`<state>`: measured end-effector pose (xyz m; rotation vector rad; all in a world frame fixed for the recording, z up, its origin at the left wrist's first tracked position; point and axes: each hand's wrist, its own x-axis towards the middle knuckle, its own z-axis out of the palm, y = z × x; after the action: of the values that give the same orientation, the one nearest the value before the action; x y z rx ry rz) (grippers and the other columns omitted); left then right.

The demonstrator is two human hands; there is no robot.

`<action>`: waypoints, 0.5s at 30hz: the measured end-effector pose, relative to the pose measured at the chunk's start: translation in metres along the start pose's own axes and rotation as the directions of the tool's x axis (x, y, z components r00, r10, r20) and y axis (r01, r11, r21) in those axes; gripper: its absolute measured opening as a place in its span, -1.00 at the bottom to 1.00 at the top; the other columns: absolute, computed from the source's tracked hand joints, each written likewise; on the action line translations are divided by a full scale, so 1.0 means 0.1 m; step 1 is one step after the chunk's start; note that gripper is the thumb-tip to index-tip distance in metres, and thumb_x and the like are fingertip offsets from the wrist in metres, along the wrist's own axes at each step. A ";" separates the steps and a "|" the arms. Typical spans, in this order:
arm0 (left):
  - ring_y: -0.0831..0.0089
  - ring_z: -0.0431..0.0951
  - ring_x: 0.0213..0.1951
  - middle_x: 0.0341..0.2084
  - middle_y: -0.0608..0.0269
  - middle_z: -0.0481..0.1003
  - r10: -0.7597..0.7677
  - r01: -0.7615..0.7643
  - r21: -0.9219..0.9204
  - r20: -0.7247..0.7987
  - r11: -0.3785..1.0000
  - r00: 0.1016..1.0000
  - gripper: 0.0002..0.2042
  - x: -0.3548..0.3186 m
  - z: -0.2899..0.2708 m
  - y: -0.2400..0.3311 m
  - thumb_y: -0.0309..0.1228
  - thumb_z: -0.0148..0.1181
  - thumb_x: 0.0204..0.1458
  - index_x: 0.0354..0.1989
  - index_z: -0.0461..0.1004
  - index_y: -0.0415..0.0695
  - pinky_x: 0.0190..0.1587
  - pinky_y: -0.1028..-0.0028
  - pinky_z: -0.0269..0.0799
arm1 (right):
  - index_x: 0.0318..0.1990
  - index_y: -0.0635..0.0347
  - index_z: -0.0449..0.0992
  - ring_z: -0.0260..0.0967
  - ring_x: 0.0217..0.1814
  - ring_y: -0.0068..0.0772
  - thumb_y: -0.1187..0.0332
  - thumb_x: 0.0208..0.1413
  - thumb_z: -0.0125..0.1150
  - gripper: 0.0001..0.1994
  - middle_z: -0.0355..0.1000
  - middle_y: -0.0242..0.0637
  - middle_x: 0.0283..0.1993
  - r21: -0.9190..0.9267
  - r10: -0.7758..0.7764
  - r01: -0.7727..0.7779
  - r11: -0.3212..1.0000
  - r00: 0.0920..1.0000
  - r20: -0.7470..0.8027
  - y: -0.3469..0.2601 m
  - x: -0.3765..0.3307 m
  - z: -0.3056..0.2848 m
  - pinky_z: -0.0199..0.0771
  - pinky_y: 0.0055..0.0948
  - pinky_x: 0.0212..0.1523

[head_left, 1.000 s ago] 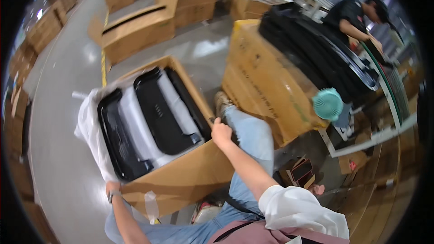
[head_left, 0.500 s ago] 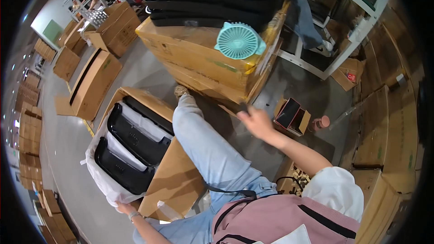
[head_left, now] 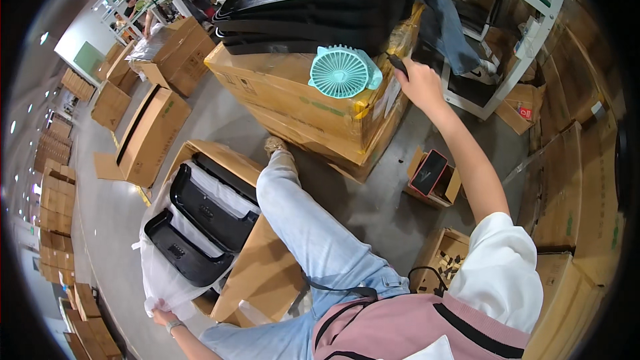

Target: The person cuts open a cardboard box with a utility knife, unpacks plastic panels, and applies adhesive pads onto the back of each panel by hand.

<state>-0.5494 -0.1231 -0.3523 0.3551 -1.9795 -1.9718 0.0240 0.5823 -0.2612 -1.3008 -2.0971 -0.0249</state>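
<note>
I am seeing my right hand [head_left: 419, 83] closing on a small dark object [head_left: 398, 64], too small to identify, at the edge of the stack of black plastic parts [head_left: 320, 3]. Those glossy moulded parts are lying flat, nested on a large cardboard box [head_left: 313, 110]. My left hand [head_left: 162, 318] is gripping the white plastic liner [head_left: 157, 280] spilling crumpled over the open carton [head_left: 260, 280].

Matt brown corrugated cardboard carton [head_left: 313, 103] carries a stack of glossy black moulded plastic panels [head_left: 320, 3] and a smooth mint-green plastic fan [head_left: 343, 72]. An open cardboard box [head_left: 260, 280] holds more black plastic panels [head_left: 200, 217] wrapped in thin, crinkled white plastic film [head_left: 160, 280]. The concrete floor [head_left: 373, 207] looks grey and dull.
</note>
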 end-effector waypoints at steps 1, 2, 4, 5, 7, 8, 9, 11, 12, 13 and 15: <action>0.22 0.54 -0.31 -0.35 -0.04 0.51 0.029 -0.027 0.040 -0.039 0.999 0.999 -0.71 -0.05 -0.01 -0.01 -0.49 -0.14 0.09 -0.16 0.40 -0.49 -0.28 0.29 0.51 | -0.32 0.24 0.46 0.45 -0.33 0.03 0.24 -0.02 0.15 -0.77 0.47 -0.03 -0.40 -0.085 -0.029 0.032 0.996 0.999 0.039 -0.06 0.08 -0.04 0.45 -0.09 -0.34; 0.22 0.54 -0.31 -0.35 -0.04 0.51 0.024 -0.022 0.041 -0.046 0.999 0.999 -0.71 -0.09 -0.04 -0.03 -0.49 -0.14 0.09 -0.16 0.40 -0.49 -0.28 0.29 0.51 | -0.32 0.24 0.46 0.45 -0.33 0.03 0.24 -0.02 0.15 -0.77 0.47 -0.03 -0.40 -0.086 -0.037 0.041 0.995 0.998 0.042 -0.08 0.14 -0.04 0.45 -0.09 -0.34; 0.22 0.54 -0.27 -0.29 -0.04 0.51 -0.064 0.066 0.042 -0.052 0.997 0.997 -0.70 -0.16 -0.12 -0.09 -0.45 -0.15 0.14 -0.13 0.39 -0.45 -0.27 0.28 0.50 | -0.36 0.24 0.47 0.46 -0.31 0.01 0.22 -0.06 0.21 -0.75 0.48 -0.04 -0.38 -0.264 -0.003 0.057 0.963 0.979 0.202 -0.08 0.24 -0.03 0.46 -0.11 -0.31; 0.22 0.54 -0.27 -0.29 -0.04 0.51 -0.072 0.075 0.046 -0.060 0.996 0.996 -0.70 -0.19 -0.19 -0.11 -0.45 -0.15 0.14 -0.13 0.39 -0.45 -0.27 0.28 0.50 | -0.27 0.24 0.45 0.46 -0.30 0.00 0.22 -0.08 0.21 -0.71 0.49 -0.02 -0.36 -0.263 0.049 0.016 0.965 0.970 0.239 -0.09 0.26 -0.02 0.46 -0.12 -0.30; 0.14 0.54 -0.22 -0.21 -0.11 0.47 -0.118 0.109 0.120 0.066 0.987 0.991 -0.67 -0.22 -0.35 -0.13 -0.48 -0.18 0.07 -0.07 0.34 -0.48 -0.17 0.17 0.53 | -0.23 0.24 0.45 0.46 -0.25 0.03 0.23 -0.07 0.20 -0.70 0.48 0.01 -0.32 -0.199 0.073 -0.020 0.980 0.962 0.265 -0.10 0.23 0.01 0.47 -0.13 -0.24; 0.14 0.54 -0.22 -0.21 -0.11 0.47 -0.125 0.116 0.132 0.056 0.984 0.991 -0.67 -0.22 -0.43 -0.17 -0.48 -0.18 0.07 -0.07 0.34 -0.48 -0.17 0.17 0.53 | -0.20 0.24 0.45 0.45 -0.20 0.06 0.23 -0.07 0.19 -0.68 0.48 0.04 -0.28 -0.132 0.106 -0.071 0.989 0.953 0.285 -0.09 0.20 0.04 0.47 -0.14 -0.18; 0.13 0.53 -0.18 -0.19 -0.11 0.47 -0.168 0.158 0.132 0.062 0.979 0.984 -0.65 -0.22 -0.49 -0.22 -0.45 -0.20 0.11 -0.04 0.32 -0.45 -0.14 0.16 0.52 | -0.07 0.24 0.42 0.45 -0.14 0.04 0.28 -0.07 0.18 -0.62 0.46 0.08 -0.21 -0.021 0.080 -0.077 0.997 0.959 0.270 -0.06 0.15 0.11 0.46 -0.14 -0.15; 0.12 0.52 -0.14 -0.18 -0.10 0.47 -0.230 0.216 0.150 0.082 0.965 0.970 -0.64 -0.26 -0.43 -0.32 -0.41 -0.21 0.14 0.00 0.30 -0.43 -0.12 0.16 0.50 | -0.03 0.23 0.41 0.48 -0.21 -0.06 0.30 -0.06 0.17 -0.60 0.47 0.04 -0.18 0.197 -0.007 -0.046 0.979 0.965 0.263 0.14 0.24 0.22 0.47 -0.21 -0.21; 0.13 0.52 -0.13 -0.18 -0.09 0.48 -0.256 0.247 0.121 0.062 0.961 0.965 -0.64 -0.27 -0.32 -0.39 -0.38 -0.23 0.17 0.00 0.31 -0.41 -0.12 0.19 0.50 | 0.02 0.22 0.39 0.51 -0.28 -0.16 0.32 -0.05 0.16 -0.58 0.47 0.01 -0.16 0.417 -0.089 -0.011 0.909 0.971 0.222 0.25 0.32 0.30 0.49 -0.28 -0.27; 0.14 0.52 -0.11 -0.18 -0.07 0.49 -0.284 0.278 0.127 0.026 0.952 0.959 -0.64 -0.28 -0.48 -0.39 -0.35 -0.24 0.21 0.00 0.32 -0.39 -0.12 0.22 0.50 | 0.04 0.21 0.39 0.49 -0.36 -0.29 0.34 -0.04 0.16 -0.57 0.47 -0.05 -0.14 0.504 -0.069 -0.122 0.855 0.936 0.344 0.23 0.23 0.34 0.48 -0.37 -0.34; 0.10 0.50 -0.10 -0.14 -0.11 0.46 -0.256 0.244 0.148 0.067 0.959 0.964 -0.63 -0.13 -0.60 -0.40 -0.36 -0.24 0.19 0.01 0.29 -0.41 -0.08 0.17 0.48 | 0.09 0.21 0.35 0.40 -0.48 -0.54 0.39 0.02 0.12 -0.57 0.45 -0.19 -0.12 0.590 -0.122 -0.168 0.790 0.899 0.420 0.07 0.34 0.38 0.40 -0.55 -0.48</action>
<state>-0.5160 -0.1732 -0.3936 0.5909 -2.2283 -2.0313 0.0004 0.6262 -0.2742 -0.9689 -2.1610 0.9800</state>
